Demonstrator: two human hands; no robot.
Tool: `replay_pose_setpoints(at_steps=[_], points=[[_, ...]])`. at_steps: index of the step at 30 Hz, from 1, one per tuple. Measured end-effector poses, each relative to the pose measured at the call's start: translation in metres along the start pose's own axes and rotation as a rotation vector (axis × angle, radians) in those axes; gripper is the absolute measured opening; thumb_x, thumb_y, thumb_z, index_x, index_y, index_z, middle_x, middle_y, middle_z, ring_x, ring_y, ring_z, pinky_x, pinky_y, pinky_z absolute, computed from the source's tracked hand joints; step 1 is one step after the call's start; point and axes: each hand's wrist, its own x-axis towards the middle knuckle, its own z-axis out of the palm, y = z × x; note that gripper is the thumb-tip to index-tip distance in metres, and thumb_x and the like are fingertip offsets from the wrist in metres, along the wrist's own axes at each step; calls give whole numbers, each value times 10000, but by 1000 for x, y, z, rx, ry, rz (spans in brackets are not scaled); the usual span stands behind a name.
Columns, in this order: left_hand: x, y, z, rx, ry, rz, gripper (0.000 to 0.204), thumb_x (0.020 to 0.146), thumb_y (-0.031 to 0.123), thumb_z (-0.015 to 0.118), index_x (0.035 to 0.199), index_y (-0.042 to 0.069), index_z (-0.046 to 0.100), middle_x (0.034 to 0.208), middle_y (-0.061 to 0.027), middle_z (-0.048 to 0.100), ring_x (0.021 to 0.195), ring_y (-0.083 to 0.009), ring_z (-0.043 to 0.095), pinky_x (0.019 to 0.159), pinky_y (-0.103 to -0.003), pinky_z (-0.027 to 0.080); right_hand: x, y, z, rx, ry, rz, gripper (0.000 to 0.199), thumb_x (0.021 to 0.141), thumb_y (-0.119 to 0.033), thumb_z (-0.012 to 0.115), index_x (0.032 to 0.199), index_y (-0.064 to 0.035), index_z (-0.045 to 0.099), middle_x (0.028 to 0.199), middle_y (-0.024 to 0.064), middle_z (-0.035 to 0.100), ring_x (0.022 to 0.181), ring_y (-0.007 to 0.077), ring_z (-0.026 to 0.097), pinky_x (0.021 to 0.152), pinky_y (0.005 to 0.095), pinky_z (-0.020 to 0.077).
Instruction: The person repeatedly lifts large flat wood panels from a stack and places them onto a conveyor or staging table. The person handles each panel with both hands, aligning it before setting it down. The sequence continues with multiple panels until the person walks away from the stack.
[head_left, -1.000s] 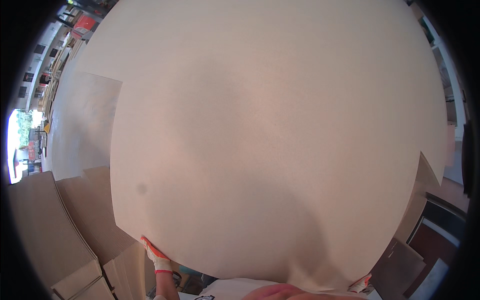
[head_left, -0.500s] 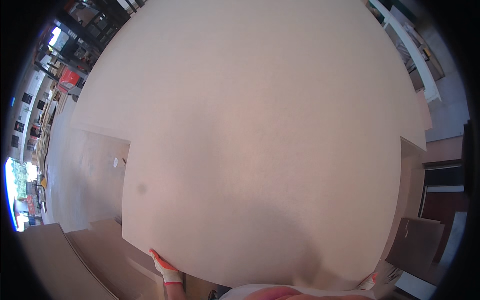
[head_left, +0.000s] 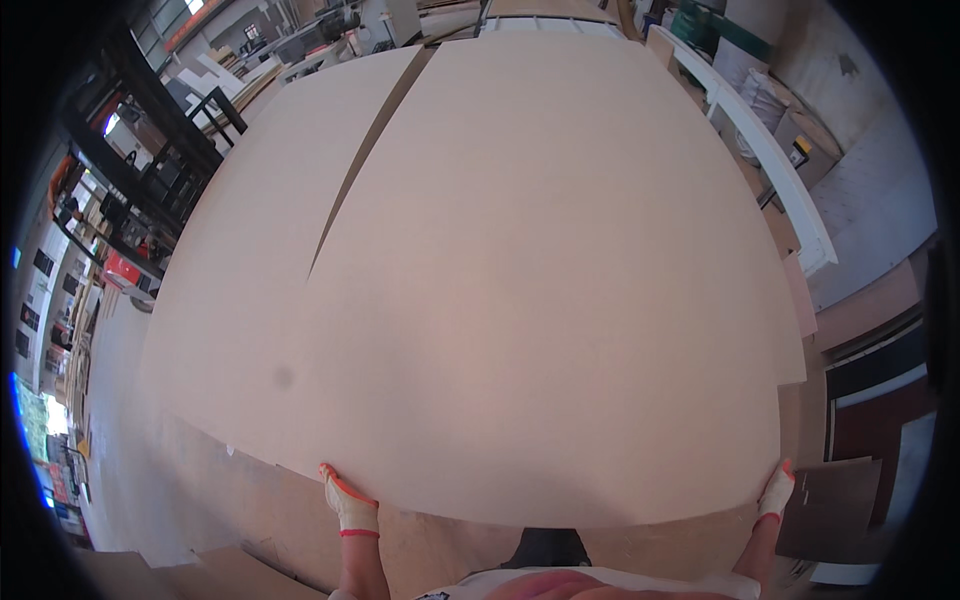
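Observation:
A very large pale beige board point(head_left: 560, 300) fills most of the view, lying nearly flat over another board of the same kind point(head_left: 250, 260) that shows at its left. My left hand point(head_left: 348, 503), in a white glove with orange trim, grips the board's near edge left of centre. My right hand point(head_left: 774, 492), gloved the same way, holds the near right corner. The fingers of both hands are partly hidden under the board.
A black metal rack or forklift frame point(head_left: 130, 150) stands at the far left. A long white bench point(head_left: 770, 150) runs along the right, with dark panels point(head_left: 860, 400) lower right. Machines and stacked sheets point(head_left: 330, 30) lie beyond the boards. Brown board offcuts point(head_left: 230, 560) sit at lower left.
The board has tipped down away from me, from nearly upright to almost flat, uncovering the workshop beyond. Both hands kept their hold on its near edge.

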Motion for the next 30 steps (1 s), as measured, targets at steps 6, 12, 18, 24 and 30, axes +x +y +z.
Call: replay_pose_setpoints(at_steps=[6, 12, 18, 24, 30], points=[[71, -20, 157, 484, 21, -61, 390, 1037, 481, 634, 1167, 115, 589, 923, -89, 684, 734, -206, 661, 585, -347, 526, 39, -172, 166, -890, -97, -395, 572, 980, -553, 578, 1069, 6, 655, 931, 230, 732, 929, 336, 746, 812, 473, 571], [73, 26, 76, 660, 111, 535, 314, 1036, 390, 642, 1017, 91, 548, 745, -15, 559, 605, -103, 515, 546, -283, 433, -89, -225, 312, -217, -561, -609, 410, 978, -364, 700, 1260, -68, 707, 1134, 170, 767, 1096, 283, 728, 949, 388, 557], [56, 80, -114, 855, 431, 492, 365, 1040, 402, 618, 915, 70, 531, 684, -17, 511, 596, -110, 490, 558, -310, 422, -302, -246, 403, -187, -1073, -704, 377, 999, -342, 674, 1274, -87, 714, 1165, 144, 768, 1098, 239, 729, 956, 369, 558], [45, 89, -350, 521, 698, 221, 412, 1020, 444, 622, 834, 100, 493, 583, -16, 434, 473, -168, 421, 460, -365, 378, -566, -257, 412, -370, -1520, -1013, 392, 1029, -384, 617, 1317, -134, 708, 1268, 92, 739, 1156, 262, 693, 1035, 360, 525], [-23, 111, -538, 270, 850, -417, 469, 1016, 544, 596, 809, 124, 566, 568, -46, 525, 424, -229, 475, 413, -374, 381, -821, -240, 423, -458, -1713, -1235, 434, 1026, -432, 573, 1333, -148, 691, 1285, 83, 732, 1191, 301, 670, 1044, 380, 519]])
